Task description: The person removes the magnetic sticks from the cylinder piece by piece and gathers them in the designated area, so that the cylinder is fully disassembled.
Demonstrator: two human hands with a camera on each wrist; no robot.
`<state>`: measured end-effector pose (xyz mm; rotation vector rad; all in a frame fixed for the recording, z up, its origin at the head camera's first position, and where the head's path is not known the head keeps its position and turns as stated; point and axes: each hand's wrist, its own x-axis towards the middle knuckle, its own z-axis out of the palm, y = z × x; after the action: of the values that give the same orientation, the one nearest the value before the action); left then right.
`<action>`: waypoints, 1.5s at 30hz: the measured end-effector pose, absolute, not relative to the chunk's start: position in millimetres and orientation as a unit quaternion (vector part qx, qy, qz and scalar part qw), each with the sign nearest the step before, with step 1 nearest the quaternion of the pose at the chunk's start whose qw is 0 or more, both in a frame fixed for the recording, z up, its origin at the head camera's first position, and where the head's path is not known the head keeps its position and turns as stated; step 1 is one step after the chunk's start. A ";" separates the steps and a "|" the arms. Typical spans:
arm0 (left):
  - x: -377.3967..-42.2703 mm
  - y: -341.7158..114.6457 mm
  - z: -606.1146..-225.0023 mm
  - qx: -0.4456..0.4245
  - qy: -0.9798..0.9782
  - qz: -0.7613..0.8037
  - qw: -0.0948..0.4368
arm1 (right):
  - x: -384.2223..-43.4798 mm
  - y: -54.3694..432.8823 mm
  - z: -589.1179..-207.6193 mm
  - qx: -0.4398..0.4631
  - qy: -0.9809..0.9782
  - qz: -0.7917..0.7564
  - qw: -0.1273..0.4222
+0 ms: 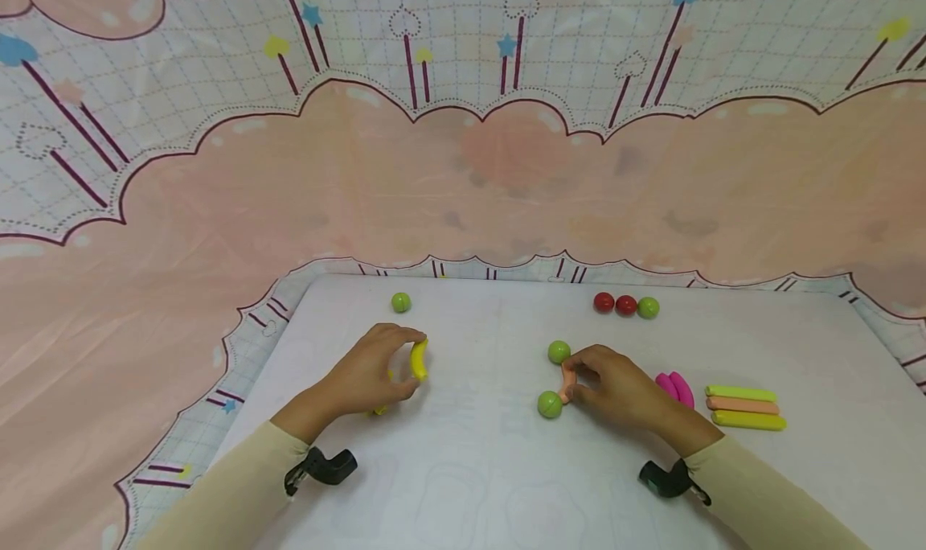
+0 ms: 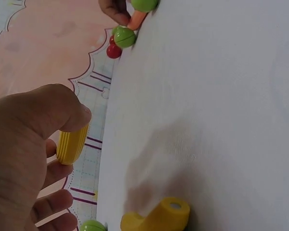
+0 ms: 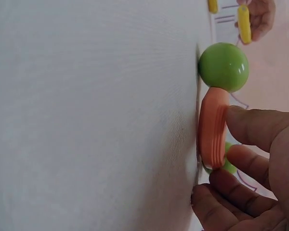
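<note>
My left hand (image 1: pixel 369 373) holds a curved yellow stick (image 1: pixel 418 359) between thumb and fingertips, raised over the white table. Below that hand lie more curved yellow sticks (image 2: pixel 164 214), partly hidden by it in the head view. My right hand (image 1: pixel 618 385) pinches a curved orange stick (image 3: pixel 214 127) down at the tabletop. One green ball (image 1: pixel 550 404) touches the orange stick's near end, and another green ball (image 1: pixel 559 351) is at its far end. In the left wrist view, a rounded grey spot shows on one yellow stick's end.
A lone green ball (image 1: pixel 401 302) sits at the back left. Two red balls (image 1: pixel 615 304) and a green ball (image 1: pixel 648 307) form a row at the back right. Pink curved sticks (image 1: pixel 676 389) and straight sticks (image 1: pixel 745 406) lie right of my right hand on the white table (image 1: pixel 463 486).
</note>
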<state>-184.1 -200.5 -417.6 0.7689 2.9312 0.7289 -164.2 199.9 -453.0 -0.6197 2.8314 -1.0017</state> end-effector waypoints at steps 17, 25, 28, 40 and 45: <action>-178.1 -231.5 -421.4 0.185 0.953 0.237 0.034 | -163.7 200.4 -455.2 -0.188 0.927 -0.322 0.053; -170.6 -248.7 -425.1 0.160 0.956 0.242 0.039 | -164.6 200.5 -456.0 -0.180 0.928 -0.322 0.059; -167.8 -254.0 -427.9 0.148 0.959 0.238 0.040 | -164.7 200.3 -455.4 -0.176 0.929 -0.320 0.063; -160.0 -272.0 -434.2 0.124 0.963 0.234 0.045 | -165.4 199.4 -455.2 -0.171 0.931 -0.317 0.066; -158.1 -277.6 -438.3 0.134 0.963 0.230 0.047 | -165.5 199.9 -455.3 -0.170 0.930 -0.318 0.065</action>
<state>-158.1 -277.6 -438.3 0.4099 2.9378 0.7009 -165.5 199.9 -455.3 -0.5121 2.8071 -0.9601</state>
